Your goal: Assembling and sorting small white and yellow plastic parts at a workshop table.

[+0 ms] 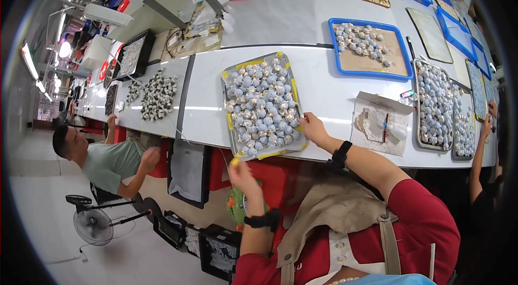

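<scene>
Close by the near edge of the desk (205,74), both hands are at a shallow metal tray (227,132). The left hand (244,177) has its fingers drawn narrow at the near left corner, just over the desk's edge; whether they grip the rim cannot be told. The right hand (315,129) is bent, thumb and forefinger close together at the right rim; how firm that contact is cannot be told either.

Yellow strips cover parts of the tray's rim, and blue-grey balls (261,104) with cream patches fill it, crowded and rounded. Its near side sits right along the desk's front edge, while smooth, pale desk surface runs from its right side to a creased, pale sheet (382,123), where a slim red stick lies beside translucent material.

Farther off, a blue plastic tray (333,47) with a flat brown lining carries more balls, gathered mostly toward its far left part. To the right, a long metal tray (418,123) is packed with similar balls. Leftward, past a dark seam in the desk, small dark-and-pale pieces (158,96) form a lumpy heap near a seated co-worker (110,161). Below the desk stand a black bin (204,177) with a pale lining and a round caged fan (93,225).
</scene>
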Available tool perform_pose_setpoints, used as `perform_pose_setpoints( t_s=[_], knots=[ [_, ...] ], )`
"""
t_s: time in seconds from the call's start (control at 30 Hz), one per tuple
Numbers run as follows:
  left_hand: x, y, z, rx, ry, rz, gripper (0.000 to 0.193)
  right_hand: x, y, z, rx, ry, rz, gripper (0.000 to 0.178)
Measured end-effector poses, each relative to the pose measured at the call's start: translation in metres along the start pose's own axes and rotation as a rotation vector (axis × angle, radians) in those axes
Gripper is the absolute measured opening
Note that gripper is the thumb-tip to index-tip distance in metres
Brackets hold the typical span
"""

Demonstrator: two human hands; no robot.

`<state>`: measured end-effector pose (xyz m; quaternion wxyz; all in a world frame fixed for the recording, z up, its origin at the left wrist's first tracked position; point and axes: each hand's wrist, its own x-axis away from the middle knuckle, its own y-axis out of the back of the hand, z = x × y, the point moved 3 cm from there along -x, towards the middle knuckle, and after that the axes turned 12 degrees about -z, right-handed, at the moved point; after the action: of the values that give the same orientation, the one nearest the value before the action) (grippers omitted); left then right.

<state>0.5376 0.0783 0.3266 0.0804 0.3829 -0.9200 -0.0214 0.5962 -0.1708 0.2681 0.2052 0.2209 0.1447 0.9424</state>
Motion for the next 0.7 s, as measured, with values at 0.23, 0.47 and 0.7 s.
perform_pose_setpoints(
  t_s=[0.23, 0.47, 0.7],
  knots=[
    [-0.112, -0.036, 0.024, -0.100, 0.324, 0.277, 0.020, 0.003, 0.002, -0.033, -0.200, -0.209, -0.048, 0.044],
    [-0.097, -0.079, 0.042, 0.170, 0.485, 0.405, 0.023, 0.008, 0.017, -0.023, -0.269, -0.184, -0.230, 0.050],
    [-0.035, -0.064, 0.003, 0.217, 0.447, 0.438, 0.024, 0.032, 0.065, -0.036, -0.293, -0.147, -0.276, 0.046]
  ],
)
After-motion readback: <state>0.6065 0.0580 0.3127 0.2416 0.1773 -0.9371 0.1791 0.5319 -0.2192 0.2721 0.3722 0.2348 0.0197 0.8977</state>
